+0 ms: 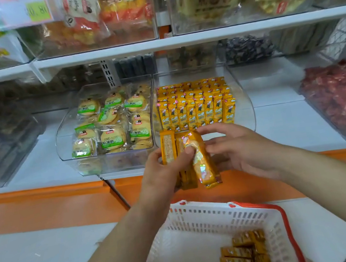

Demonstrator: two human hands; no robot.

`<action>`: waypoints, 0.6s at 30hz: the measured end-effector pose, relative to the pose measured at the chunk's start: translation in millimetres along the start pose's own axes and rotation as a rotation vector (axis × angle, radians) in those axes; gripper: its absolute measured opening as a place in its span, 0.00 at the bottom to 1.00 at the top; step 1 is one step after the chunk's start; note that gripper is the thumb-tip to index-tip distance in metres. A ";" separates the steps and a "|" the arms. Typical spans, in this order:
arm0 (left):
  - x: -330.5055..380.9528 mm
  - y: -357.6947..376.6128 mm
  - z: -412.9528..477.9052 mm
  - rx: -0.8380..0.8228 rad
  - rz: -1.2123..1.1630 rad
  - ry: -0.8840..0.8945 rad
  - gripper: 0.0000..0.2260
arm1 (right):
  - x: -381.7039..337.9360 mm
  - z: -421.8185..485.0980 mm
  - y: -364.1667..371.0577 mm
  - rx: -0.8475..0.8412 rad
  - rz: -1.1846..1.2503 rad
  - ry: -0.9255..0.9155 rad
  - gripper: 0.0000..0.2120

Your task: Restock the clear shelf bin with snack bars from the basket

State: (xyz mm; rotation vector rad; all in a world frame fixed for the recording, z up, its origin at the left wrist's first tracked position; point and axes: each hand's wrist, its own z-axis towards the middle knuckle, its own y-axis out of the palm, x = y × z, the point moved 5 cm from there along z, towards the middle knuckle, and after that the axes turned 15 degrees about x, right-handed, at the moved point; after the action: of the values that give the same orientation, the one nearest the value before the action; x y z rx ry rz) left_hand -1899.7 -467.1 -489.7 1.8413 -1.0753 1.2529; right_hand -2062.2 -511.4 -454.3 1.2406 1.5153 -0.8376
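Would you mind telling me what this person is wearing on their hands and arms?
Nothing that shows: the left hand and right hand are ungloved, with no rings, watch or bracelets visible, and both forearms are bare, with no sleeve in view.

One view is given: wide-angle, head-worn, aimed forward and down. Shelf point(275, 97) is faced head-on at close range; basket point(202, 214) is seen from above, cut off by the bottom edge.
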 end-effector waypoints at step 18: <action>15.0 -5.5 10.6 0.008 0.025 0.083 0.16 | -22.1 25.2 -38.5 0.216 0.049 -0.114 0.17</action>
State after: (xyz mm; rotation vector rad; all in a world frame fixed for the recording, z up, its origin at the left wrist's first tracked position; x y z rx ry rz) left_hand -1887.4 -477.6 -479.4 1.7710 -1.0522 1.3376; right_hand -2092.8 -550.7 -443.1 1.3563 1.3249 -1.0430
